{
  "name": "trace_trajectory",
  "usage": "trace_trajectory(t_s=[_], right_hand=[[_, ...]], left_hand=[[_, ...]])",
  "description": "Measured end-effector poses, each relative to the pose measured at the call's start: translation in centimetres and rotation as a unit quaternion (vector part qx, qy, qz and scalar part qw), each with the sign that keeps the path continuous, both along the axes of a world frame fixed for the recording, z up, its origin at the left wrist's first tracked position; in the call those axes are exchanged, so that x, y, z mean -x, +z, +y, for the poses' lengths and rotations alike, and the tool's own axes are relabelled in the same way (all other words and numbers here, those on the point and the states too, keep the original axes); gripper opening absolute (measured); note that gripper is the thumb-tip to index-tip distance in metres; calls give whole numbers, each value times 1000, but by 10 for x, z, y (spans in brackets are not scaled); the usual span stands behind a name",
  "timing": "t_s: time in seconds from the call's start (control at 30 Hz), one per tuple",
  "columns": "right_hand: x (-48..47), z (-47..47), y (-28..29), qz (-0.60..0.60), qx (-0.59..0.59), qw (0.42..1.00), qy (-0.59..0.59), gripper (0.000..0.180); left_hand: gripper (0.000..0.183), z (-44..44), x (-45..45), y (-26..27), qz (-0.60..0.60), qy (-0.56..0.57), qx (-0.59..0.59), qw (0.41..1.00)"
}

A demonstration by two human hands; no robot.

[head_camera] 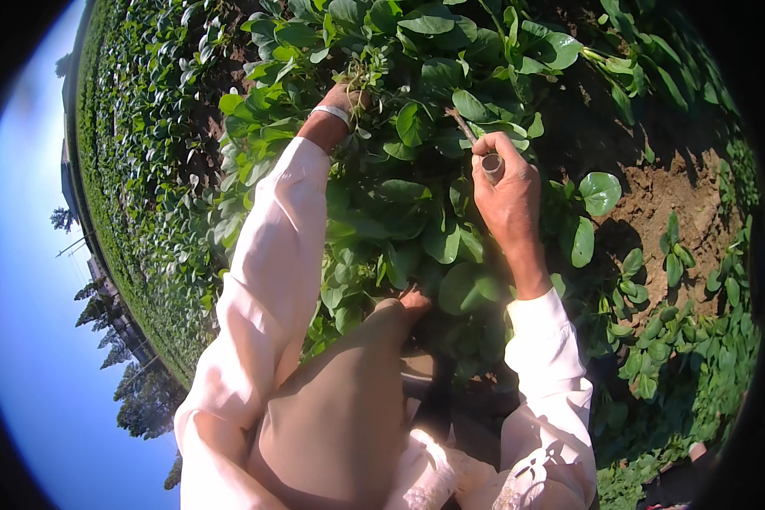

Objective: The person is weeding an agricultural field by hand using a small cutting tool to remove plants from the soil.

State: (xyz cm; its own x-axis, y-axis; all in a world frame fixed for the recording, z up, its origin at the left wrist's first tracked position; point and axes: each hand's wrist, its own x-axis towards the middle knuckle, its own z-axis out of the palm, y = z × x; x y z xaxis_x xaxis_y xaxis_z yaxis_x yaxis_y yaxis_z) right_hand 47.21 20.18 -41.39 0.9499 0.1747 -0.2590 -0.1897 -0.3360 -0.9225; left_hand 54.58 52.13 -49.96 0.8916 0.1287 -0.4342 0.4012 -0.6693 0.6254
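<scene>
At the upper middle, my left hand (347, 97) is closed around a bunch of thin-stemmed, small-leaved weeds (373, 70), with broad-leaved green plants all around it. Some of its fingers are hidden by stems. To its right, my right hand (509, 185) grips a hand tool (464, 126) with a round, hollow handle end and a narrow, brownish metal part that points up and left into the leaves. The tool's tip lies beside a broad leaf; its exact type I cannot tell. Leafy green plants (403, 191) fill the space between my hands.
My bent knee and bare foot (414, 299) are among the plants below my hands. Bare brown soil (682, 223) with scattered small plants lies at the right. Dense rows of leafy crop (146, 140) stretch away on the left. Dark cloth (679, 484) shows at the lower right edge.
</scene>
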Motion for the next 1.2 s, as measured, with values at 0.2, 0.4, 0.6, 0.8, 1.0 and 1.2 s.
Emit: trace_trajectory(t_s=[0.2,0.4,0.6,0.8,1.0,1.2], right_hand=[[-1,4,1,-28,-3,999,14,21],[-7,34,19,-58,-9,982,182,17],[6,24,24,-63,64,966,243,11],[6,23,29,-32,42,969,241,13],[9,20,27,-18,27,973,227,12],[8,18,26,-4,36,972,231,12]], left_hand=[[34,4,14,87,-150,244,302,909],[32,10,59,138,-218,333,418,816],[30,13,59,126,-197,295,278,893],[28,-9,21,79,-46,-44,-218,974],[30,-14,4,40,105,-212,-394,888],[26,5,-2,17,255,-476,-421,729]])
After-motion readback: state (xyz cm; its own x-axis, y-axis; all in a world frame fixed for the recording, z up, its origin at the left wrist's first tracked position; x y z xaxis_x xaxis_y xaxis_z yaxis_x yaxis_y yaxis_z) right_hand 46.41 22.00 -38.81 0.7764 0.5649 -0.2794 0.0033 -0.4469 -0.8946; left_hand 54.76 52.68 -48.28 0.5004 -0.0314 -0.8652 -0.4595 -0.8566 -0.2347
